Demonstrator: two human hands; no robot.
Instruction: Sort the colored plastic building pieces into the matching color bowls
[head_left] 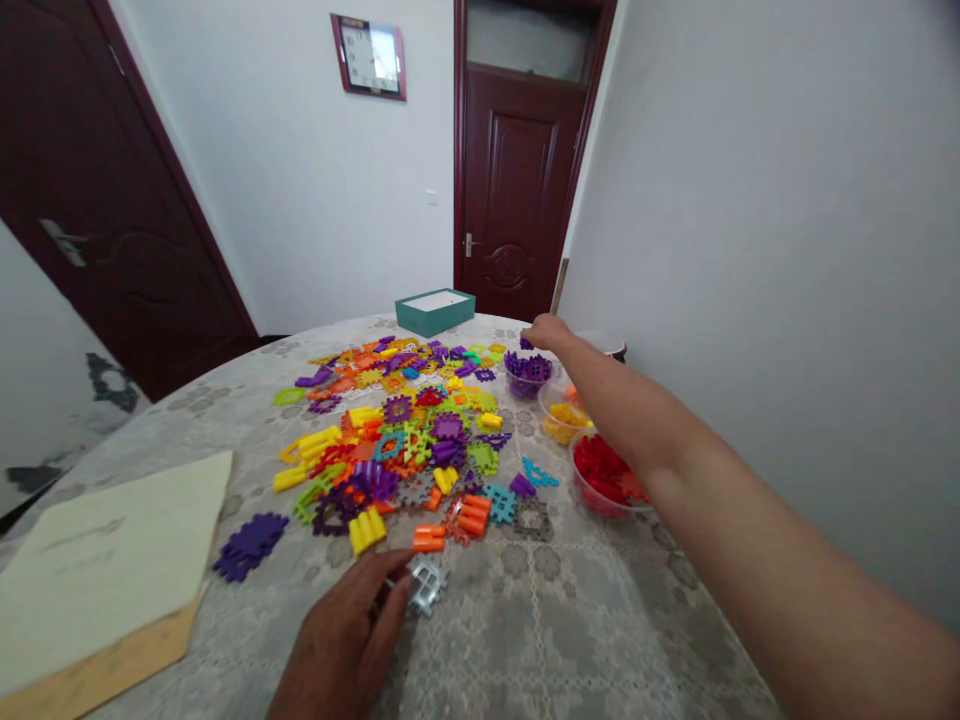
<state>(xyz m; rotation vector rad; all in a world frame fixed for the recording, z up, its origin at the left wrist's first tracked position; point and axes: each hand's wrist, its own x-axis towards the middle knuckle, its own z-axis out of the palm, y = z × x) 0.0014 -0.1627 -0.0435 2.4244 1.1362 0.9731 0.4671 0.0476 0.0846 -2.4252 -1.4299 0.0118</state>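
My left hand rests at the near edge of the pile, its thumb and fingers closed on a silver-grey notched building piece. Stretched far forward, my right hand pinches a small purple building piece above a clear bowl of purple pieces. In front of my left hand lie a yellow ribbed piece and an orange ribbed piece. The large heap of mixed gear-edged pieces spreads over the middle of the table.
A bowl of yellow and orange pieces and a bowl of red pieces stand along the right, partly behind my forearm. A green box sits at the back. Papers and stacked dark purple pieces lie left on the patterned tablecloth.
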